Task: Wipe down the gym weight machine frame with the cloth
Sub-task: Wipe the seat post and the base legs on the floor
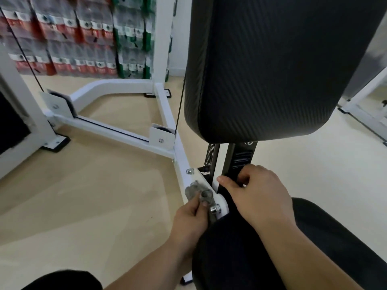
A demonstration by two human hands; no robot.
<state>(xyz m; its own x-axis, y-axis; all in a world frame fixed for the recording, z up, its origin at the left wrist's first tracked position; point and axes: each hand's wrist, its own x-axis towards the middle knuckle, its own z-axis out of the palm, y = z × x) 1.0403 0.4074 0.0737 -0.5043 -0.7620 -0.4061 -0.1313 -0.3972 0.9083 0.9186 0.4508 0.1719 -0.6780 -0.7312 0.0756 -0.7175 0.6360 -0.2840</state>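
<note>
Pinching cloth against white frame: left hand; right hand gripping black upright.

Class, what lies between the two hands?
Head view: a white metal bracket with a silver bolt, between the left hand pinching a grey cloth and the right hand.

Pad above seat, right; frame on floor, left, packs behind it. Left hand holds cloth on bracket; right hand beside it, gripping post.

Beige floor, white machine frame, stacked packs
</note>
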